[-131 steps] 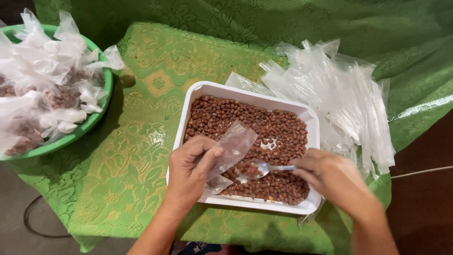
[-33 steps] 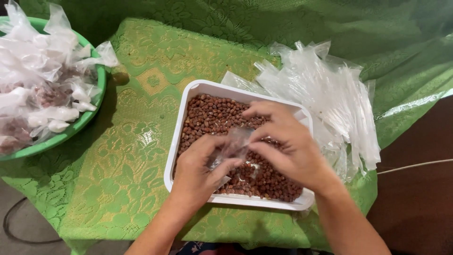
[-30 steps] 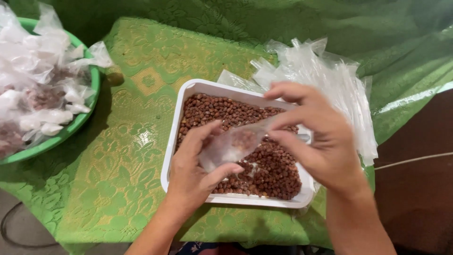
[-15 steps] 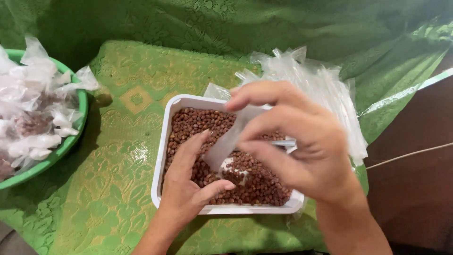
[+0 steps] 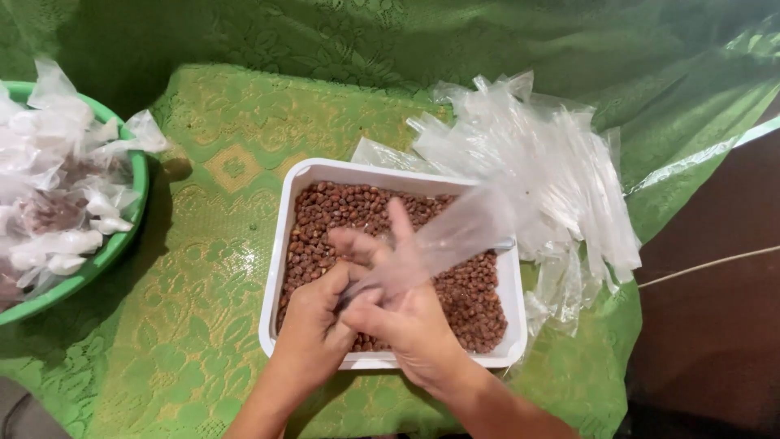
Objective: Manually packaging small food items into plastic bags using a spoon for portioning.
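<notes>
plastic bag (image 5: 455, 236), small and clear, now stretches out long and blurred over the white tray (image 5: 280, 244), its loose end reaching up and right toward the tray's far corner while its lower end is gathered between the two hands. half a second ago the bag stood as a short upright pouch pinched high above the tray; it now lies lower and slants across the brown peanuts (image 5: 341, 211).

left hand (image 5: 313, 321) is curled closed around the bag's bunched lower end, at the near side of the tray. right hand (image 5: 398, 297) has dropped from its raised place over the tray's middle and now presses against the left one, thumb and fingers pinching the same bunched plastic, forefinger pointing up. whether peanuts sit inside the bag cannot be told through the blur.

spoon handle (image 5: 505, 242) shows just past the bag at the tray's right edge, much as before. pile of empty clear bags (image 5: 561, 179) lies right of the tray on the green lace cloth (image 5: 219, 268). green basin (image 5: 122, 236) of tied, filled packets sits well apart at left.
</notes>
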